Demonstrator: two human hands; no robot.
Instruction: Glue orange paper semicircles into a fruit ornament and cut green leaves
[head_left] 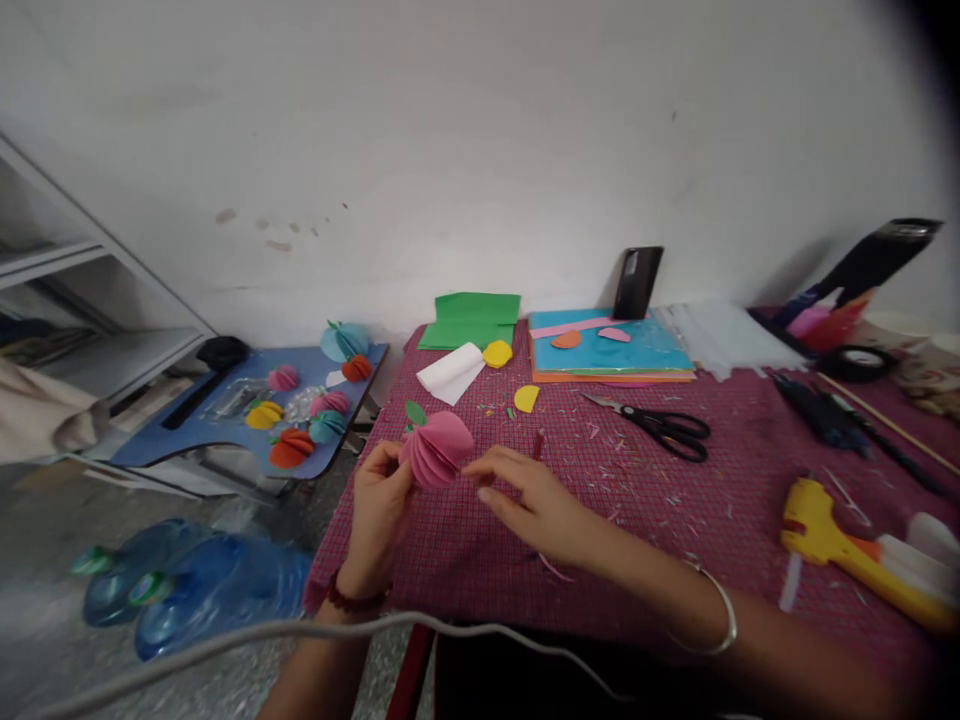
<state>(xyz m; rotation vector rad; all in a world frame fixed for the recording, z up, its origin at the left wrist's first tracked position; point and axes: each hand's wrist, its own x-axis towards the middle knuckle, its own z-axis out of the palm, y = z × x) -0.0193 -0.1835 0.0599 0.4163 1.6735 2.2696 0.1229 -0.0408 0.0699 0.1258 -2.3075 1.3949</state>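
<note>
A pink folded-paper fruit (441,446) with a green paper leaf (415,412) is pinched at its left side by my left hand (381,500), held above the cloth-covered table. Just to its right is my right hand (532,500), fingers loosely spread, fingertips close to the fruit's edge; whether they touch it I cannot tell. Beyond the hands lie a yellow paper half-circle (526,399), a yellow paper circle (497,353) and a curled white sheet (452,373). Black-handled scissors (660,425) rest to the right.
Green paper (472,320) and a stack of coloured sheets (615,355) sit by the wall, a phone (637,283) propped there. A yellow glue gun (840,540) lies at right. Finished paper fruits (292,447) cover a blue side table (172,425). A cable (300,630) crosses the foreground.
</note>
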